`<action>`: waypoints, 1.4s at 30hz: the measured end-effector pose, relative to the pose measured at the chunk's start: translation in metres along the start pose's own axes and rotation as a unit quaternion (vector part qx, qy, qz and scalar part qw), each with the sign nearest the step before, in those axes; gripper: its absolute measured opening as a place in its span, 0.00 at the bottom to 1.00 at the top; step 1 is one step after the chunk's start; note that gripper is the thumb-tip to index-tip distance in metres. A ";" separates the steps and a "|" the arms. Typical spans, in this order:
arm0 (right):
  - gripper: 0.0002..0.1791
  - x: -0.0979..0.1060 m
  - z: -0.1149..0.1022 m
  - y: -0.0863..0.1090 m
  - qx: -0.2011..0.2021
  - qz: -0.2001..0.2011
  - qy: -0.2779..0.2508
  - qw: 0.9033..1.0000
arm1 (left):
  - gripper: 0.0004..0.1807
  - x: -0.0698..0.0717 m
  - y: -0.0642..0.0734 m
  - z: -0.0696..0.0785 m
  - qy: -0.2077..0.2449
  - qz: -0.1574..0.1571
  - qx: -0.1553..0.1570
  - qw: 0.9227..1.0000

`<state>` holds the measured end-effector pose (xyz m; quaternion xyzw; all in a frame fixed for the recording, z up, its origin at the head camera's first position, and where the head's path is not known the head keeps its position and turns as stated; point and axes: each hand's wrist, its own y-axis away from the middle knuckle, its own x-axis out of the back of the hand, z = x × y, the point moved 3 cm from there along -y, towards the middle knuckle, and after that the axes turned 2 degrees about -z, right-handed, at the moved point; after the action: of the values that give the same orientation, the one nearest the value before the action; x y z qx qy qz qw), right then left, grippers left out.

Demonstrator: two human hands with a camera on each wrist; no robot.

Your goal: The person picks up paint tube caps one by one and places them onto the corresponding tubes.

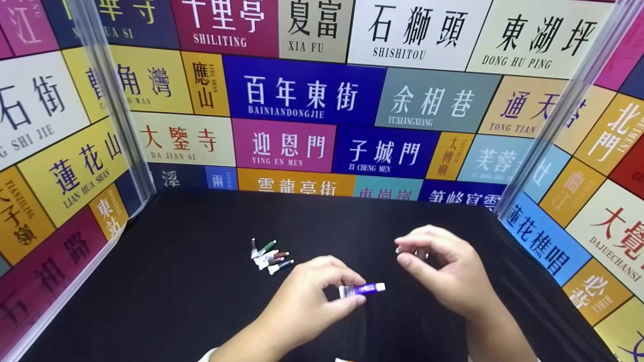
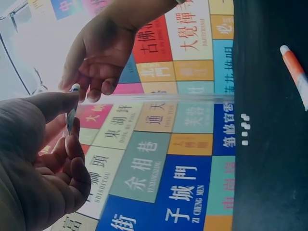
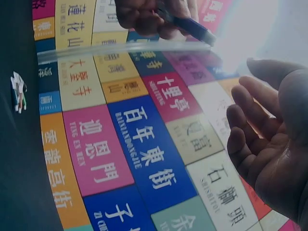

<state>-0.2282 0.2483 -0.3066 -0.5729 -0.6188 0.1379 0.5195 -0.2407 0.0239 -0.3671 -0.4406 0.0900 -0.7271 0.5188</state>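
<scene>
My left hand [image 1: 312, 286] pinches a small purple paint tube [image 1: 366, 289] between thumb and fingers. Its white-capped end points right in the head view. Off to the right, my right hand [image 1: 448, 271] is raised with fingers loosely bent. Nothing shows between its thumb and fingers in the right wrist view, where the right hand [image 3: 269, 139] faces the dark tube [image 3: 192, 30] in the other hand. Several small white pieces [image 2: 245, 126] lie on the black cloth, mostly hidden behind the right hand in the head view.
A loose cluster of small paint tubes [image 1: 266, 257], with green, brown and dark bands, lies on the black-covered table [image 1: 191, 291] left of the hands. An orange tube-like item with a white end [image 2: 294, 72] lies near the front. Sign-printed panels [image 1: 302, 90] surround the table.
</scene>
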 end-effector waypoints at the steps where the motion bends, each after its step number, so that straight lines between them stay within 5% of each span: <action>1: 0.18 0.001 0.004 0.000 -0.013 0.005 0.000 1.000 | 0.06 -0.002 0.000 -0.002 -0.001 -0.009 0.007 1.000; 9: 0.13 0.008 0.036 0.002 -0.086 0.050 -0.059 0.993 | 0.07 -0.014 0.001 -0.015 -0.019 -0.063 0.034 0.997; 12: 0.12 0.013 0.064 0.008 -0.121 0.064 -0.080 0.987 | 0.07 -0.018 0.002 -0.019 -0.025 -0.078 0.048 0.995; 21: 0.12 0.024 0.125 0.019 -0.242 0.118 -0.044 0.962 | 0.07 -0.031 0.002 -0.046 -0.043 -0.115 0.077 0.989; 29: 0.18 0.028 0.179 0.031 -0.330 0.104 -0.005 0.938 | 0.06 -0.042 0.004 -0.059 -0.055 -0.139 0.078 0.986; 42: 0.24 0.032 0.255 0.073 -0.413 0.102 0.016 0.905 | 0.05 -0.057 0.007 -0.066 -0.074 -0.176 0.075 0.979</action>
<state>-0.3845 0.4059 -0.4550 -0.7983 -0.5503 -0.0868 0.2291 -0.2799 0.0462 -0.4417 -0.4617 -0.0823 -0.7772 0.4196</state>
